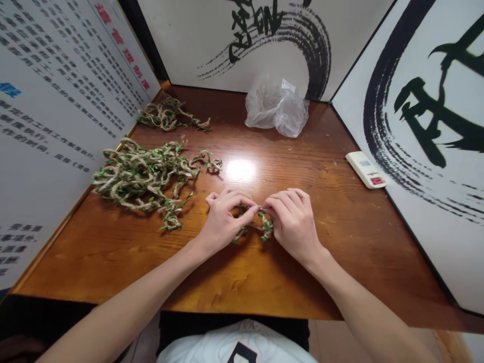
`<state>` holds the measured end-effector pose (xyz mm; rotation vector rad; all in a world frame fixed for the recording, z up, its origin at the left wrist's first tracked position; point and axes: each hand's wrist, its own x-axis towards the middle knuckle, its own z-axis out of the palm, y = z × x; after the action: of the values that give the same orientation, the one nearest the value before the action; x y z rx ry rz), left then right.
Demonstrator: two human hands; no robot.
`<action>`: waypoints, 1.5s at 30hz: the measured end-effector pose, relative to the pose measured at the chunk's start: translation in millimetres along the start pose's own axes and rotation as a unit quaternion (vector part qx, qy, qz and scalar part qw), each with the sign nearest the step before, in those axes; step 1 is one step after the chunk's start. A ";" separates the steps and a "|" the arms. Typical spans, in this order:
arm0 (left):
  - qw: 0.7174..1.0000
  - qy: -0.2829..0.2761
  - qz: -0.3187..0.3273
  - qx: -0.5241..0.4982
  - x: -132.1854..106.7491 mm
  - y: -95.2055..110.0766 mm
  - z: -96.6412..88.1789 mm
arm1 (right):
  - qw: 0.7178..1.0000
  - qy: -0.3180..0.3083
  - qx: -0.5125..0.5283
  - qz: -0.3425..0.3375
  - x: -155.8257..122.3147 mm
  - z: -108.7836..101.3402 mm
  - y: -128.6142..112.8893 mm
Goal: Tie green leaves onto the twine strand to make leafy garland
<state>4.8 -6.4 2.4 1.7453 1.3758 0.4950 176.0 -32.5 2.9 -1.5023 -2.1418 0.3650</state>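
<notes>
Above the middle of the table, my left hand (229,217) and my right hand (293,222) come together over a short piece of leafy twine (266,228). Thumb and forefinger of the left hand pinch the twine near its top. The right hand's fingers are closed on it just to the right, close to the left fingertips. Green leaves and brown cord hang below and between the hands; the rest is hidden behind the fingers. To the left lies a big tangled heap of the same leafy twine (145,174).
A smaller bunch of leafy twine (166,115) lies at the back left. A crumpled clear plastic bag (276,108) rests against the back panel (181,45). At the right, a cream-coloured device (365,170) lies by the side panel. Printed panels enclose the wooden table (321,287) on three sides.
</notes>
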 end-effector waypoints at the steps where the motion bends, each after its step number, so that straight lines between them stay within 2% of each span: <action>1: 1.000 0.002 -0.001 0.001 0.3 -0.1 -0.2 | 1.000 0.005 0.003 0.006 0.1 0.2 -0.9; 5: 1.000 0.008 0.005 -0.018 1.6 -0.6 -1.1 | 0.996 0.034 0.072 0.047 -1.3 1.9 -4.6; 9: 0.999 0.020 0.015 -0.032 1.7 -0.7 -1.4 | 0.965 0.025 0.193 0.176 -4.9 4.3 -6.9; 10: 0.999 0.025 0.021 -0.026 1.5 -0.9 -1.5 | 0.960 0.019 0.205 0.190 -5.2 4.0 -6.6; 12: 0.999 0.034 0.032 -0.005 0.8 -1.4 -2.3 | 0.967 0.013 0.195 0.162 -4.4 1.4 -4.7; 16: 0.997 0.041 0.059 0.040 -0.4 -2.6 -4.5 | 0.990 0.044 0.127 0.046 -0.2 -5.8 2.0; 21: 0.992 0.044 0.098 0.059 -1.3 -2.5 -5.7 | 0.997 0.031 0.075 0.001 -0.5 -4.6 3.9; 26: 0.993 0.046 0.098 0.053 -1.5 -3.1 -4.7 | 0.997 0.024 0.071 0.017 -3.3 -0.5 -0.4; 29: 0.994 0.049 0.089 0.032 -0.4 -3.8 -3.6 | 0.985 -0.002 0.162 0.061 -3.6 -0.4 -1.3; 33: 0.998 0.036 0.057 0.003 0.7 -4.1 -3.1 | 0.941 -0.053 0.310 0.128 -2.5 -3.7 0.6; 35: 0.997 0.038 0.064 0.012 0.3 -4.3 -3.4 | 0.944 -0.077 0.293 0.130 -2.1 -6.0 1.2; 37: 0.995 0.044 0.082 0.031 -0.5 -4.7 -3.7 | 0.965 -0.091 0.225 0.102 -2.2 -7.3 0.8; 41: 0.992 0.045 0.105 0.053 -0.9 -6.3 -3.8 | 0.988 -0.075 0.123 0.062 -3.6 -5.6 -1.0; 43: 0.991 0.045 0.110 0.059 -0.1 -7.3 -3.8 | 0.988 -0.070 0.123 0.069 -3.8 -4.7 -0.5; 45: 0.991 0.047 0.105 0.061 1.1 -8.0 -4.1 | 0.976 -0.071 0.184 0.088 -3.1 -5.7 1.1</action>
<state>-2.6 -3.5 -1.8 2.0020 1.3159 0.6260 180.9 -35.4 6.4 -1.4843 -1.9121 0.9047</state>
